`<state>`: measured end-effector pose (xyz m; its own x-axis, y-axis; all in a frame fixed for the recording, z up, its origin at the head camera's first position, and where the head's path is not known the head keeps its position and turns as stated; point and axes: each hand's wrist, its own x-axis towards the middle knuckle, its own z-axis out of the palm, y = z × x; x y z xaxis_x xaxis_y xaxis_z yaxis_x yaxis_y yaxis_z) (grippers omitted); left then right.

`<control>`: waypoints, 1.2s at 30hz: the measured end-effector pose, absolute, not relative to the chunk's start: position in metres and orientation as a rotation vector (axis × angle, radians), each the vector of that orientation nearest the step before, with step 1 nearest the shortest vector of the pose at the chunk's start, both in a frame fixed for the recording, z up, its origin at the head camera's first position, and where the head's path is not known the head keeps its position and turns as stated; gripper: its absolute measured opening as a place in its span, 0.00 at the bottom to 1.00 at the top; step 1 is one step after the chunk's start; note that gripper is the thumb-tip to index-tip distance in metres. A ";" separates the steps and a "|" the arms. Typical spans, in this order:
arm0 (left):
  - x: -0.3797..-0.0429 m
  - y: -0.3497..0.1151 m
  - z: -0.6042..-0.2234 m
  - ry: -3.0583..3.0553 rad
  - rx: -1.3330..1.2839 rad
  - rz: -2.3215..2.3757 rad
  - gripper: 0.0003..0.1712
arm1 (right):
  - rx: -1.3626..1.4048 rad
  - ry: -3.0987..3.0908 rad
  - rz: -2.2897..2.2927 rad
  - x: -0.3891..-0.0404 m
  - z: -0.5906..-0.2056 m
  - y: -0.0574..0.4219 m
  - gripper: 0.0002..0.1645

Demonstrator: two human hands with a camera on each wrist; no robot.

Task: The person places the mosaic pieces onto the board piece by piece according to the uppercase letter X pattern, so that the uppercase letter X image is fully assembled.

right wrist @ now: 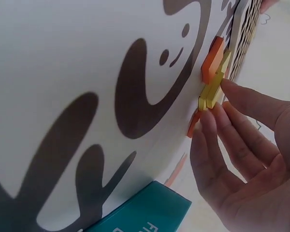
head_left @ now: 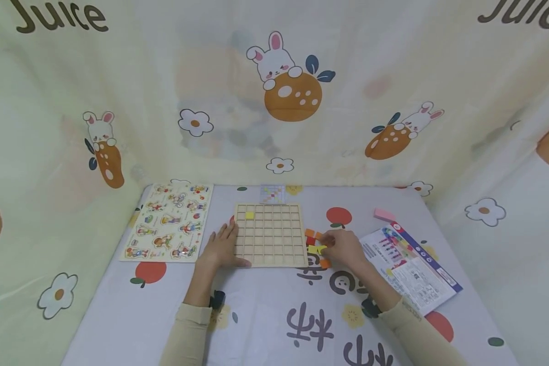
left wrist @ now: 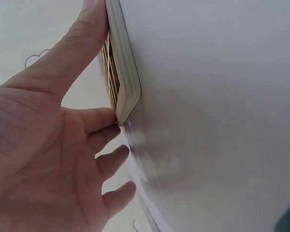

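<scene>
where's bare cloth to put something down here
Free: the near cloth between the two forearms, and the far right stretch behind the pink block. Crowded: between the grid board and the leaflet, where the right hand pinches a yellow tile among orange tiles.

You are looking at bright, soft, even light with only faint shadows under the hands. The head view is bending at its edges, so the curtain (head_left: pixel 274 101) is curving. The wrist views are looking blurry up close, and the table (left wrist: pixel 222 121) is looking washed out.
</scene>
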<state>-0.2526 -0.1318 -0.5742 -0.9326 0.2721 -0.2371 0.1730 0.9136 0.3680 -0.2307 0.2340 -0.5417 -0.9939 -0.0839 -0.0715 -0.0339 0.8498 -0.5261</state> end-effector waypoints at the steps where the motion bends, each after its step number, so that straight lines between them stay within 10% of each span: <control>1: -0.253 -0.132 -0.574 2.791 0.333 0.508 0.77 | -0.088 2.934 -0.833 -0.230 -0.542 0.234 0.19; 36: -0.239 -0.128 -0.546 2.807 0.339 0.490 0.72 | -0.177 2.798 -1.247 -0.296 -0.532 0.180 0.17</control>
<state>-0.2390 -0.1275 -0.5460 -0.9357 0.2727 -0.2238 0.1808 0.9154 0.3596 -0.2962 0.1801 -0.5318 -0.9907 -0.1346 -0.0198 -0.0753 0.6638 -0.7441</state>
